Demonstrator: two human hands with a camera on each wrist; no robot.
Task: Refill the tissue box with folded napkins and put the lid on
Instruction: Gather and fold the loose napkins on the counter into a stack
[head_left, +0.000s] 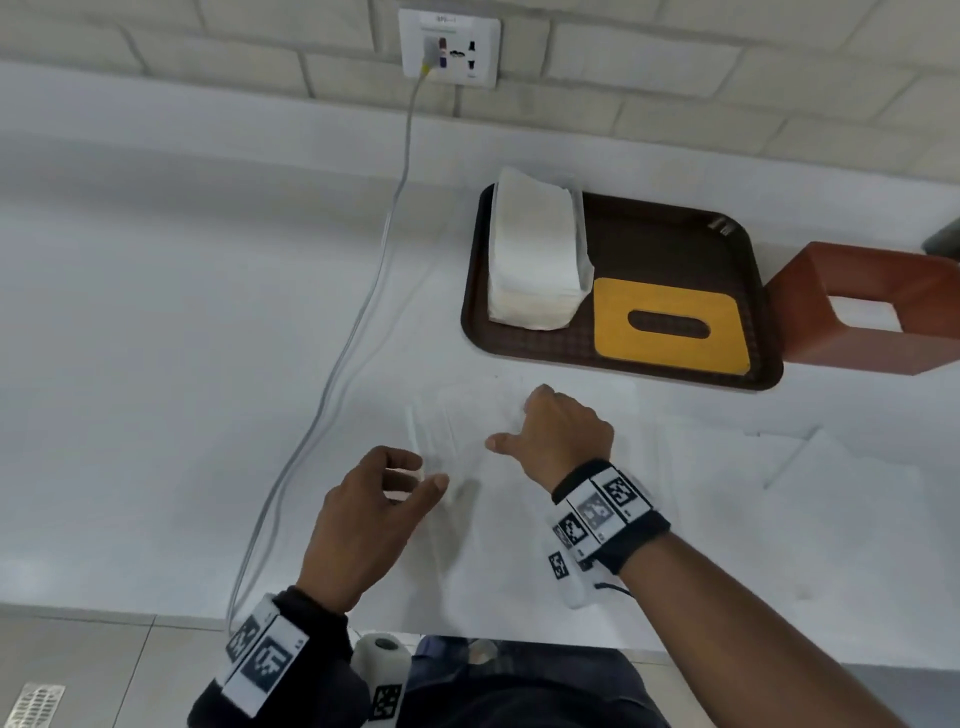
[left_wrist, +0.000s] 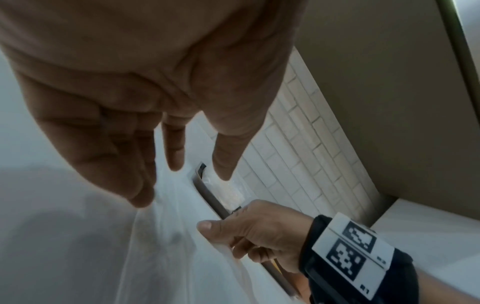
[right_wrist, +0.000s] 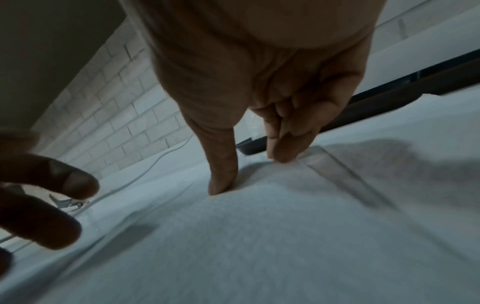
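Observation:
A single white napkin (head_left: 498, 499) lies flat on the white table in front of me. My right hand (head_left: 511, 423) presses on it, thumb and fingertips down at its far part (right_wrist: 249, 172). My left hand (head_left: 423, 475) hovers at the napkin's left edge with fingers loosely bent (left_wrist: 187, 176) and no clear hold on it. Behind, a brown tray (head_left: 675, 234) carries a wrapped stack of napkins (head_left: 535, 249) and the yellow lid (head_left: 670, 296) with an oval slot. The red-brown tissue box (head_left: 857, 275) stands right of the tray, its opening showing white.
A grey cable (head_left: 332, 374) runs from the wall socket (head_left: 449, 49) down the table, left of my hands. More white sheets (head_left: 857, 493) lie at the right. The table's front edge is close to my body. A brick wall backs the table.

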